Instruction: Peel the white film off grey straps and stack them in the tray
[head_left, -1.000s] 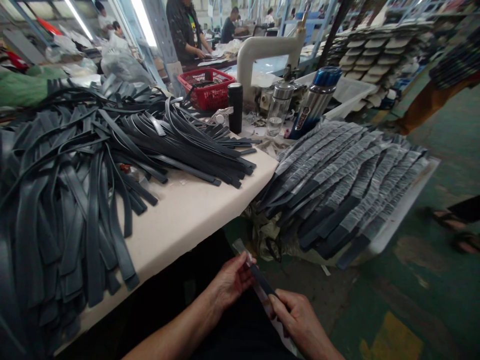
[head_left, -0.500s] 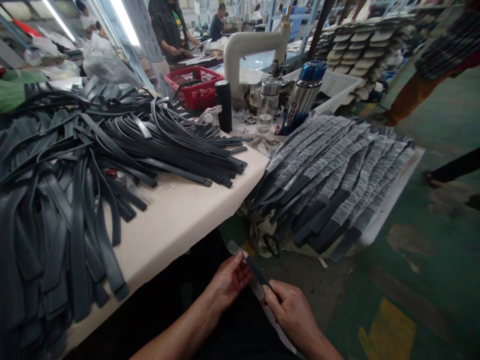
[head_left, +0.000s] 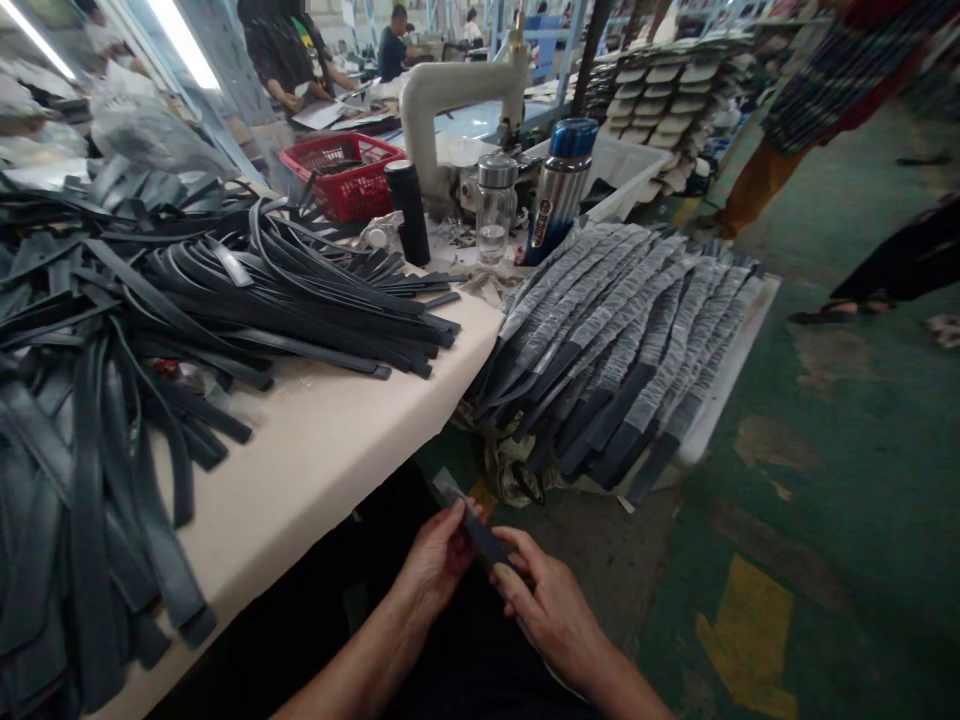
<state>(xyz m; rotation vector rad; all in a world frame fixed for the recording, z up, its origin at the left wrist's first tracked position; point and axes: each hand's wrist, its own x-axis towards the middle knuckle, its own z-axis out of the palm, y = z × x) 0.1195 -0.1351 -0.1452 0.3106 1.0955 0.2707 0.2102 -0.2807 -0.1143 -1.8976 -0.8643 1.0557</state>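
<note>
Between my two hands, above my lap, is a dark strap (head_left: 486, 538) with a clear plastic sleeve (head_left: 448, 487) showing past its far end. My left hand (head_left: 439, 555) is closed, pinching the sleeve and strap near that end. Lower on the strap, my right hand (head_left: 551, 605) grips it between thumb and fingers. The strap's near end is hidden by my right hand. A large heap of bare dark straps (head_left: 330, 290) lies on the table at the left. Straps wrapped in wrinkled clear plastic (head_left: 637, 320) are piled at the right.
The pale table edge (head_left: 360, 450) runs beside my left arm. On the table stand a red basket (head_left: 341, 180), a black bottle (head_left: 407, 212), a glass jar (head_left: 496, 210), a steel flask (head_left: 559, 190) and a sewing machine (head_left: 420, 120). Other people stand or sit farther back.
The camera view has turned right, so the scene sits further left. Between my hands more of the strap's dark face shows, and my right-hand fingers have shifted over it.
</note>
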